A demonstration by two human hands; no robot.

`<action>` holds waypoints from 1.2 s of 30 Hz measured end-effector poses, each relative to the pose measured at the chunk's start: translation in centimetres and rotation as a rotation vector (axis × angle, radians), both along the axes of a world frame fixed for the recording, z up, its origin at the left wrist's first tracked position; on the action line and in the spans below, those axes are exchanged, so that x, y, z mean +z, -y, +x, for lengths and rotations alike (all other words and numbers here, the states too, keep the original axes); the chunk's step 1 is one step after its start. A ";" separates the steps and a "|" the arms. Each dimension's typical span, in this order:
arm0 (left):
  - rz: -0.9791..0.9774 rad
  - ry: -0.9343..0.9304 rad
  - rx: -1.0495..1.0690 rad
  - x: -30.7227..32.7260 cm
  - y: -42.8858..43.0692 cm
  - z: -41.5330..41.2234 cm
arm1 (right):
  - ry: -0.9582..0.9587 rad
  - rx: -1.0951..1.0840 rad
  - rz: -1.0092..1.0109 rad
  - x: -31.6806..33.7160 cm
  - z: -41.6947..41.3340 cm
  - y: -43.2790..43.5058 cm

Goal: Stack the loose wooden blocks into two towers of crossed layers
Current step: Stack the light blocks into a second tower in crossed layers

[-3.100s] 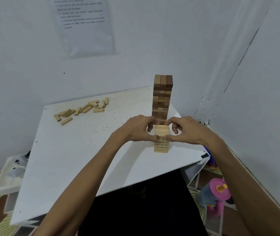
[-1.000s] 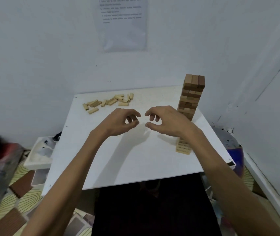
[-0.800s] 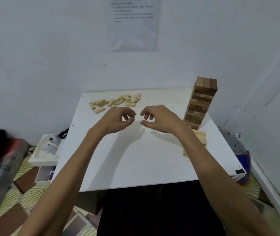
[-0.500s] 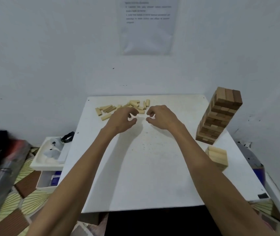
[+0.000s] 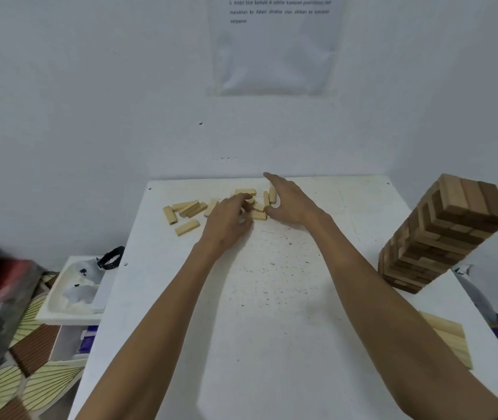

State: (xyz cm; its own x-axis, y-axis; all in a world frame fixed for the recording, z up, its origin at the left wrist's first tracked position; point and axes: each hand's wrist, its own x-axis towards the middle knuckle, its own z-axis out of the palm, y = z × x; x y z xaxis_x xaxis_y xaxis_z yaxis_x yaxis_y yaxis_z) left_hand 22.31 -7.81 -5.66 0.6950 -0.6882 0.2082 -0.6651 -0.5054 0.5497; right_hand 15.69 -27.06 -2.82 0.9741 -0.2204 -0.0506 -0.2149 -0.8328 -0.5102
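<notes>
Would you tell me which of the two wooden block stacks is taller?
The tower of mixed light and dark brown wooden blocks, far right; the pale wooden stack nearer the person is far lower.

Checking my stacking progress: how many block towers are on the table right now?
2. A tall tower stands at the table's right side; a short pale tower sits nearer you by the right edge, partly hidden behind your right forearm.

One head-worn camera (wide-angle, close) looks forward and down across the table [image 5: 272, 328] toward the wall [image 5: 90, 116].
</notes>
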 end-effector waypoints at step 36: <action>-0.141 -0.192 0.076 -0.8 -12.8 -23.4 | 0.039 0.103 0.046 -1.2 -26.4 -13.2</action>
